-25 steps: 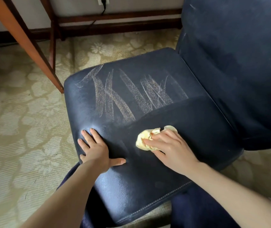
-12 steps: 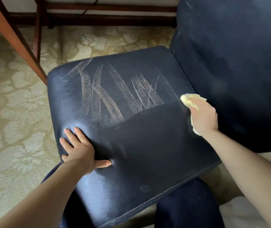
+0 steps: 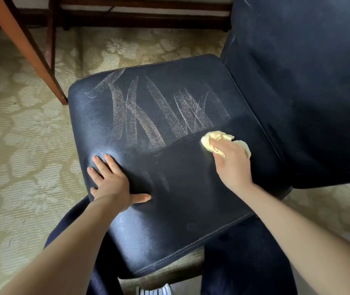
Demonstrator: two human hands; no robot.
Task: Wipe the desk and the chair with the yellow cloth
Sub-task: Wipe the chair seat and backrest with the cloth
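A dark blue leather chair seat (image 3: 148, 220) fills the middle, its backrest (image 3: 297, 81) rising at the right. Pale chalky streaks (image 3: 159, 111) cross the far half of the seat; the near half looks dark and clean. My right hand (image 3: 231, 165) presses a crumpled yellow cloth (image 3: 210, 141) onto the seat just below the right end of the streaks, fingers curled over it. My left hand (image 3: 110, 179) lies flat on the seat's near left part, fingers spread, thumb out to the right.
A slanted wooden desk leg (image 3: 31, 50) stands on the floral beige carpet (image 3: 20, 156) just left of the seat. Dark wooden rails (image 3: 144, 20) run along the wall behind. My dark trousers (image 3: 244, 262) show below the seat's front edge.
My right hand swept the cloth from the seat's near middle out to the right edge by the backrest, then back left a little onto the seat. My left hand stayed flat in place.
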